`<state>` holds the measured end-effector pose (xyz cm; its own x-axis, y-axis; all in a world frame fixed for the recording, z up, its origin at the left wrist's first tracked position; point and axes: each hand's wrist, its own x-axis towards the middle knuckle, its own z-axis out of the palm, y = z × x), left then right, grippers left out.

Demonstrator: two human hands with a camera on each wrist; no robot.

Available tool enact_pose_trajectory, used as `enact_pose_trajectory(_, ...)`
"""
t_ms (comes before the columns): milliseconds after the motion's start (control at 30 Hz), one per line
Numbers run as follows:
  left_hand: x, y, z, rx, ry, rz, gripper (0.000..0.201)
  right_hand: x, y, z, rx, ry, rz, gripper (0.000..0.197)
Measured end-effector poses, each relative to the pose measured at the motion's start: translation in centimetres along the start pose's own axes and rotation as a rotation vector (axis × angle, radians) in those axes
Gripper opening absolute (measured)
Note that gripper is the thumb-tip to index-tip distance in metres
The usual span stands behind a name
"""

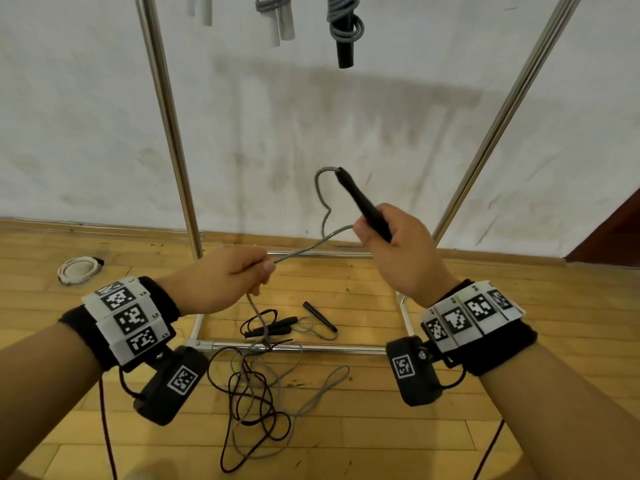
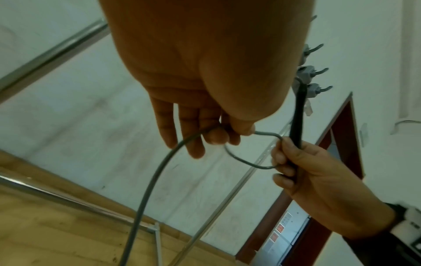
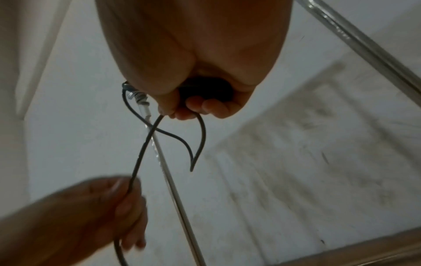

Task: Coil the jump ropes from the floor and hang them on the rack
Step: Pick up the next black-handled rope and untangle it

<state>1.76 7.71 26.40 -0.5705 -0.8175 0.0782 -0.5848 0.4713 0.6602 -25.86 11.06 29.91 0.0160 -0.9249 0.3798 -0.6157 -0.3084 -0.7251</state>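
Between thumb and forefinger, the left hand (image 1: 221,277) is pinching the grey rope (image 1: 308,249), its other fingers hanging loosely. The right hand (image 1: 398,251) is gripping the black handle (image 1: 363,204) in a closed fist and trapping the first small loop against it. Below, the rope's tail is trailing down to the tangle (image 1: 259,386) on the wooden floor (image 1: 381,427), where a second black handle (image 1: 320,316) is lying. Judged from this, each new loop should be matching the first in size, with the left hand feeding slack smoothly so the tail is not dragging the black rope (image 1: 242,410) upward. Overhead, coiled ropes (image 1: 343,26) are already hanging on the rack (image 1: 166,109).
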Motion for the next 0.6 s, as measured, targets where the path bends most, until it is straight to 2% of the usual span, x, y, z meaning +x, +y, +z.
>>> enact_pose_trajectory(133,-0.3,-1.5,-0.6,-0.054,-0.066,-0.073,0.031,0.7,1.7,-2.0,0.034,0.061,0.058,0.017)
enact_pose_trajectory(200,-0.4,-1.9,-1.1,-0.01,-0.066,-0.102,0.031,1.0,2.5,-2.8,0.006,0.08,0.096,0.02)
enact_pose_trajectory(267,-0.4,-2.0,-1.7,0.031,-0.002,-0.118,0.029,1.0,3.3,-3.2,-0.02,0.022,0.13,0.02)
enact_pose_trajectory(333,-0.4,-1.7,-2.0,0.01,0.081,-0.11,0.026,0.7,3.8,-3.1,-0.041,-0.095,0.158,0.018)
enact_pose_trajectory(433,-0.2,-0.5,-1.8,0.014,0.114,-0.032,0.026,-0.1,4.1,-2.3,-0.131,-0.249,0.188,0.009)
enact_pose_trajectory(500,-0.1,0.4,-1.1,0.069,0.078,-0.002,0.023,-0.3,3.9,-1.6,-0.138,-0.242,0.163,0.007)
enact_pose_trajectory(600,0.4,1.7,0.4,0.07,0.071,0.019,0.022,-0.7,3.1,0.0,-0.006,-0.213,0.146,0.008)
